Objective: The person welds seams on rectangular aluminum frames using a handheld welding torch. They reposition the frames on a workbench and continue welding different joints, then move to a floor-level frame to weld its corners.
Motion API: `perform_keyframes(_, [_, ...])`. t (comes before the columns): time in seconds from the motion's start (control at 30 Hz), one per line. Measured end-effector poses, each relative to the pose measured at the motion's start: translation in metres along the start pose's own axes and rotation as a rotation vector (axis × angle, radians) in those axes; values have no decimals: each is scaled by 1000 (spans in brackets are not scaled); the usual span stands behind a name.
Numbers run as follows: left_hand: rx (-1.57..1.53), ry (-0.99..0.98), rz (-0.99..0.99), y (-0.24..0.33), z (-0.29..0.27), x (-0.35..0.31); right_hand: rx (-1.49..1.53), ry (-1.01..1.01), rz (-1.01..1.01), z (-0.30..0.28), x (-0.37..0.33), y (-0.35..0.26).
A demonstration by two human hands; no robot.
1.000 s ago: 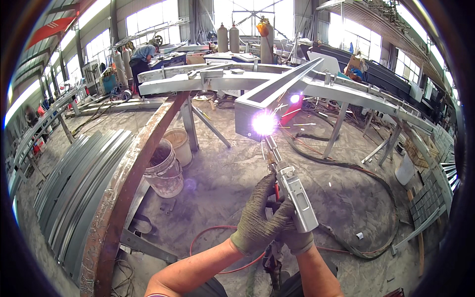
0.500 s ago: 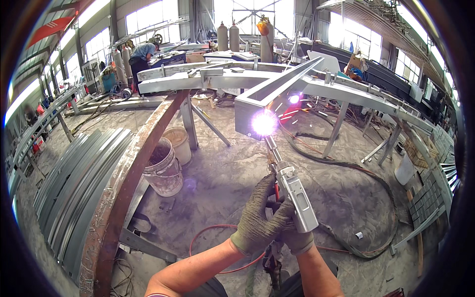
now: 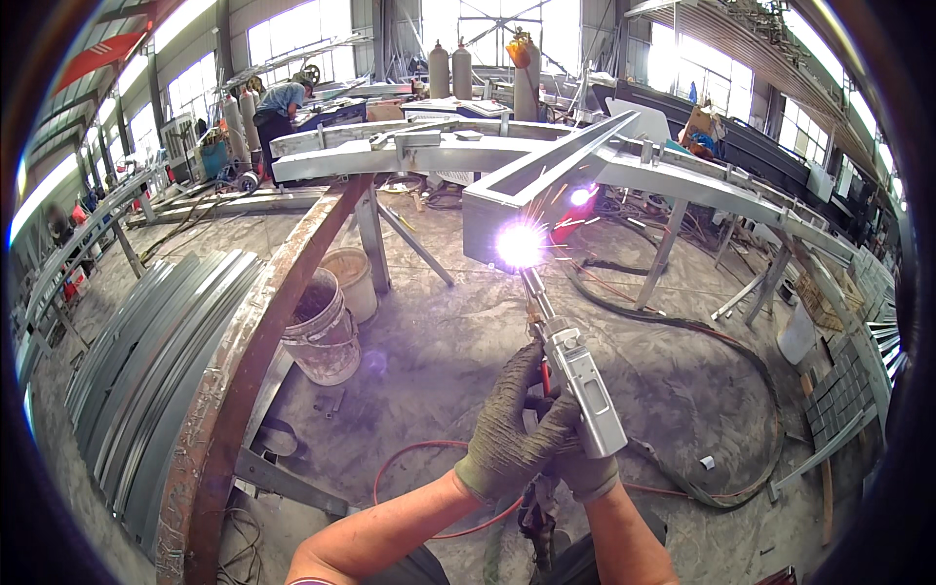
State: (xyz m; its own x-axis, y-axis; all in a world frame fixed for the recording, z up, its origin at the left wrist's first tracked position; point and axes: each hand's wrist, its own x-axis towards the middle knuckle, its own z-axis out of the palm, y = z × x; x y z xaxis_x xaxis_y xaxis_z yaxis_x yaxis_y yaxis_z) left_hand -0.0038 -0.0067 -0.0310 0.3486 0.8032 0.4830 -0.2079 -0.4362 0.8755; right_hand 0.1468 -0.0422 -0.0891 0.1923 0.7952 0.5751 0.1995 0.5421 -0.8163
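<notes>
Basically, only the sparks differ. Half a second ago they were mostly short streaks off the glow (image 3: 520, 244) toward 1 to 3 o'clock; now finer ones also fan up near 12 to 1 o'clock. Glow itself, the torch (image 3: 588, 390) and both gloves sit where they sat, no clear travel. Reads as steady burning at one spot, likely welding, not a shift to a new seam.

Workpiece is the metal box section (image 3: 480, 229), just past centre at 12 to 1 o'clock, glow on its lower near corner. Torch lies from 4 o'clock in toward 1 o'clock, tip at the glow; glare hides whether tip and metal touch.

Left hand (image 3: 502, 429), gloved, curled around the torch's left side, fingers toward the neck. Right hand (image 3: 587, 475), also gloved, closed at the torch's underside near the rear; exact finger grip hidden.

Around: rusty beam (image 3: 249, 375) and buckets (image 3: 325, 346) at 8 to 9 o'clock, dark hose (image 3: 777, 414) looping at 4 o'clock, bent-over co-worker (image 3: 280, 105) far off at 10 to 11 o'clock. Second, smaller bright spot (image 3: 582, 196) at 2 o'clock; can't tell if reflection.
</notes>
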Motion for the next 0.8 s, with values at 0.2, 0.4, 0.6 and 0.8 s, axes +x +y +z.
perform_keyframes(0.2, [-21, -2, -9, 3, 2, 0, 39, 31, -17, 2, -1, 3])
perform_keyframes(0.4, [-27, 14, -7, 0, 3, -1, 55, 12, -16, 6, 4, -9])
perform_keyframes(0.6, [-12, 3, -15, -2, 2, -2, 66, 67, 12, 6, -2, 0])
perform_keyframes(0.8, [-11, 11, -9, 0, 3, -3, 66, 66, 13, 5, -4, 5])
